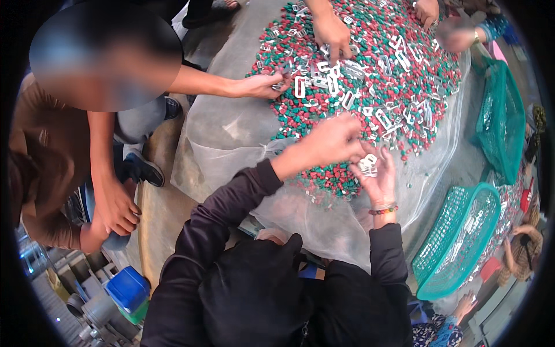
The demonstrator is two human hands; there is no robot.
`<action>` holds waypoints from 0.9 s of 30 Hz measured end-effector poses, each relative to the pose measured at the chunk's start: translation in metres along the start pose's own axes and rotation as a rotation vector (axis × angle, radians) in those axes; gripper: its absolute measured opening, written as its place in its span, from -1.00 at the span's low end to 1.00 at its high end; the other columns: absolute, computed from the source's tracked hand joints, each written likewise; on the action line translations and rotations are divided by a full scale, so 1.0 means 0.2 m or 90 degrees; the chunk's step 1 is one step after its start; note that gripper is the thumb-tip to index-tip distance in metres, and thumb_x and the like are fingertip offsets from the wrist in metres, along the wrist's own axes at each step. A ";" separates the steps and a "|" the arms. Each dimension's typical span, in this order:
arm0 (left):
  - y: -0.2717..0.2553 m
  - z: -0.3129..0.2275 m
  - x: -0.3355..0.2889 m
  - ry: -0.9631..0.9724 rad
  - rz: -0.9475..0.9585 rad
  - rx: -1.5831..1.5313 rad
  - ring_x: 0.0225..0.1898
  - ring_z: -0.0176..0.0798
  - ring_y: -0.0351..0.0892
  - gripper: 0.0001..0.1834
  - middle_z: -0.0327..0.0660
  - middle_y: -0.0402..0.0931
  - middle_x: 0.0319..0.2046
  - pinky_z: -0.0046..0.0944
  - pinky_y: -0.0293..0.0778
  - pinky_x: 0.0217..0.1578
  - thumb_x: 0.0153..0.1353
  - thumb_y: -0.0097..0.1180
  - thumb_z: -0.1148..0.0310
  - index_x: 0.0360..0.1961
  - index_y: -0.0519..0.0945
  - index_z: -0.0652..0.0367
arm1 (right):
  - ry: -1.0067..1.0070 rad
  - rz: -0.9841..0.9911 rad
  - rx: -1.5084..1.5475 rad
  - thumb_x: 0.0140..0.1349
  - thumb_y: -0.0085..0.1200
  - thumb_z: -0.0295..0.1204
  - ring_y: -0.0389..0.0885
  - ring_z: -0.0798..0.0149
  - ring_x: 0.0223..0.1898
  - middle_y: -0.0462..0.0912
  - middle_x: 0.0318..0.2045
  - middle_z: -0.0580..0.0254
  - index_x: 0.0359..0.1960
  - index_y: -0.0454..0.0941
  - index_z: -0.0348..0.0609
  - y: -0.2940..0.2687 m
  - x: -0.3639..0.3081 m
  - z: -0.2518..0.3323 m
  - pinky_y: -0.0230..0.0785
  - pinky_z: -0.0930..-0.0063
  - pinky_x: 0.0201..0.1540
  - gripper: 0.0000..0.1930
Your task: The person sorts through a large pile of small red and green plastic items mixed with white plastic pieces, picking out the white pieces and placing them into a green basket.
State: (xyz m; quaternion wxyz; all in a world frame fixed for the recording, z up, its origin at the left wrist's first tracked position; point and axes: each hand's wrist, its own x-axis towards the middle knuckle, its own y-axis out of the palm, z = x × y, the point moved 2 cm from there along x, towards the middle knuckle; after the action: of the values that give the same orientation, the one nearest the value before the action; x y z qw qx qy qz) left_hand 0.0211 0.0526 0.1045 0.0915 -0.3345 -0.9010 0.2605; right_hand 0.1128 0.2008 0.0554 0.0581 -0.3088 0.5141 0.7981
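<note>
My right hand (378, 182), with a beaded bracelet at the wrist, is cupped around a few pale buckle-like pieces (368, 165). Just left of it, my left hand (335, 139) hovers over the near part of the pile. Motion blurs its fingers, and whether they hold anything does not show. Beneath both hands spreads a large heap of small red, green and white chips (335, 173). Silvery flat pieces with slots, shaped like buckles (383, 118), lie scattered through it. The heap rests on a translucent whitish mesh sheet (222, 121).
A co-worker's hand (266, 85) reaches in from the left; another person's hand (332, 37) touches the pile at the far side. More hands are at the far right. Green plastic baskets (425, 272) stand on the right. A blue container (128, 288) sits at lower left.
</note>
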 end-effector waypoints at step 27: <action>0.06 0.40 -0.25 0.110 0.018 0.389 -0.16 -0.03 0.39 -0.61 -0.08 0.43 -0.28 -0.08 0.36 -0.18 -0.07 0.05 0.43 -0.11 0.47 0.16 | -0.324 -0.272 -1.288 0.07 -0.08 -0.56 0.49 -0.02 -0.16 0.51 -0.18 0.02 -0.03 0.40 -0.17 -0.37 -0.26 -0.17 0.33 0.24 -0.12 -0.63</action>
State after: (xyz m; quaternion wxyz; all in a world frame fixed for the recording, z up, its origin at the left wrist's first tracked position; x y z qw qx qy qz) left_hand 0.0387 -0.0050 0.0316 0.2602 -0.3247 -0.7653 0.4911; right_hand 0.2004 0.2181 0.0164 0.0190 -0.1212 -0.4801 0.8686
